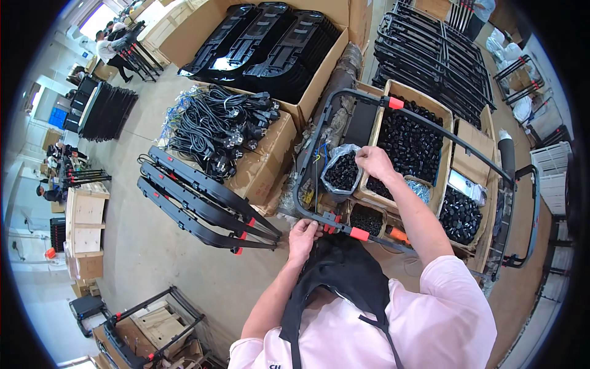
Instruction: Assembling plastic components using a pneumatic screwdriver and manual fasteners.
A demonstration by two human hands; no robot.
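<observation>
A black tubular frame (455,141) with red fittings lies across the bench in front of me. My left hand (302,240) is at its near left corner, beside the red clips (332,222). The thumb and fingers there are pressed together; whatever they hold is hidden. Over the edge of a plastic-lined tub (332,192) of small black parts, my right hand (375,163) is closed in a pinch. I cannot make out what is between its fingertips. A smaller box of tiny dark pieces (366,218) sits nearer to me, inside the frame's outline.
Boxes of black caps (410,141) and round black parts (460,215) fill the bench's right. Power cords (221,126) heap on a carton at left, with curved black frames (190,200) standing below. A carton of glossy black panels (264,49) and stacked frames (430,61) lie beyond.
</observation>
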